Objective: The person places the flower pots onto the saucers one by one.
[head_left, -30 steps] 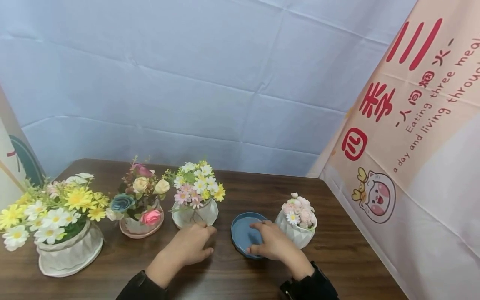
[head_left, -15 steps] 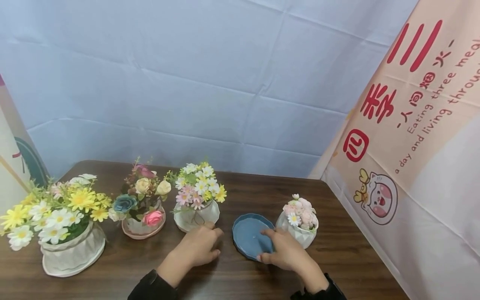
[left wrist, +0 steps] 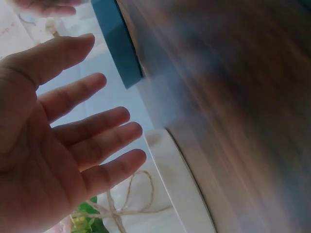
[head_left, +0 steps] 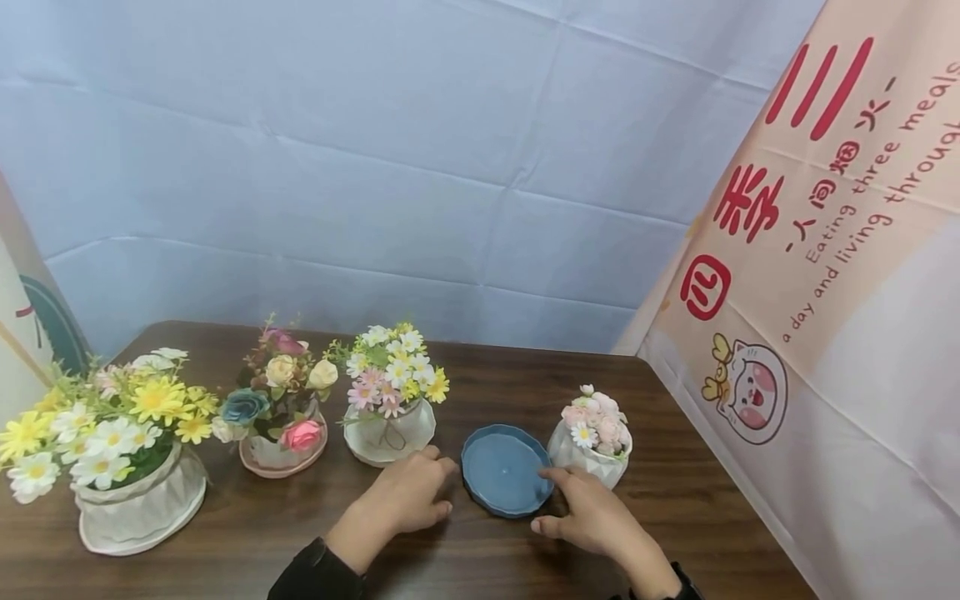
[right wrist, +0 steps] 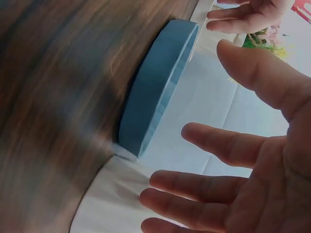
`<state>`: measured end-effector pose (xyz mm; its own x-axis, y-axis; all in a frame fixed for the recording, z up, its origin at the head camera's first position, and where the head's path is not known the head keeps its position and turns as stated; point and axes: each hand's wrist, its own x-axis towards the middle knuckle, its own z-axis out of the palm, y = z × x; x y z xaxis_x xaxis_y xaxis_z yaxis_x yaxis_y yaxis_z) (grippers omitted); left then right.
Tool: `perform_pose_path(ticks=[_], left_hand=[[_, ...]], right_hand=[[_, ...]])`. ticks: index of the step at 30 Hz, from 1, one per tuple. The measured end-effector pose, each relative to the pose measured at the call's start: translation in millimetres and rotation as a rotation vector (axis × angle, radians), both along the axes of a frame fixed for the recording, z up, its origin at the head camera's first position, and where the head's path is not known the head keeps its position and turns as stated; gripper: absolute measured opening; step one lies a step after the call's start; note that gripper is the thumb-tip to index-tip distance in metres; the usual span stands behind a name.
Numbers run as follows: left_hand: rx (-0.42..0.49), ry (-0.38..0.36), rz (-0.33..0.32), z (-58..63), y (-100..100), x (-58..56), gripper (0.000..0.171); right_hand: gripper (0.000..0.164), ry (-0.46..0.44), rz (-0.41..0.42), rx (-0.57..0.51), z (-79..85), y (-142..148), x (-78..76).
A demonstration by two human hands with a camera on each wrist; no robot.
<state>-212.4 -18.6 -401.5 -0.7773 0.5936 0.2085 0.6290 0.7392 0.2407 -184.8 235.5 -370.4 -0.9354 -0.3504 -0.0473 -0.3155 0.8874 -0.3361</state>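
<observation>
A round blue saucer (head_left: 506, 473) with a low faceted rim lies flat on the table between my two hands, nothing in it. My left hand (head_left: 407, 498) is just left of it, fingers extended and holding nothing. In the left wrist view, the spread fingers (left wrist: 104, 124) show beside a white pot (left wrist: 141, 204) tied with twine. On the other side, my right hand (head_left: 588, 510) has its fingertips at the saucer's right edge, fingers loosely spread. Right behind that hand stands a white faceted pot (head_left: 588, 462) of pale pink flowers (head_left: 600, 421).
Three more potted flower arrangements stand to the left on saucers: yellow and white daisies (head_left: 112, 425), mixed roses (head_left: 281, 375), and small daisies (head_left: 397, 367). A pale cloth (head_left: 337, 167) hangs behind the dark wooden table (head_left: 480, 558); a printed banner (head_left: 832, 208) hangs at right.
My right hand has drawn back to the right, off the blue saucer's middle to its edge. My left hand has moved right, nearer the saucer. The saucer stays in place.
</observation>
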Motion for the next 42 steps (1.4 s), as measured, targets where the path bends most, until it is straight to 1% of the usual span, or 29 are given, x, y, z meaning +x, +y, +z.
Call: perform_pose_path(ticks=[5,9,12,16,18,23,27,32,39,42], left_hand=[[0.004,-0.028,-0.008,-1.5,5,0.5,0.041],[-0.004,-0.022,-0.007,-2.5,10,0.5,0.042],[-0.002,-0.02,0.006,-1.7,14,0.6,0.044],[0.006,-0.042,0.036,1.0,17,0.8,0.046],[0.011,-0.044,0.039,2.6,18,0.6,0.045],[0.027,-0.068,0.035,5.5,20,-0.6,0.044],[0.051,-0.124,0.047,7.0,21,-0.6,0.045],[0.07,-0.171,0.059,7.6,25,-1.3,0.048],[0.089,-0.223,0.114,6.8,30,-3.4,0.048],[0.088,-0.232,0.125,6.6,30,-3.6,0.047]], right_hand=[[0.063,0.03,-0.002,0.017,0.4,7,6.4],[0.063,0.03,-0.017,0.006,-0.7,11,11.7],[0.063,0.027,-0.046,-0.009,-1.4,15,15.4],[0.065,-0.004,-0.094,-0.027,-1.1,21,19.0],[0.067,-0.017,-0.119,-0.034,-0.8,24,20.1],[0.065,-0.02,-0.161,-0.054,-0.9,32,20.7],[0.066,-0.015,-0.19,-0.058,-1.6,37,19.2],[0.068,-0.02,-0.227,-0.059,-1.1,45,16.3],[0.066,-0.024,-0.278,-0.055,-0.5,58,13.3],[0.067,-0.023,-0.296,-0.057,-1.3,62,12.2]])
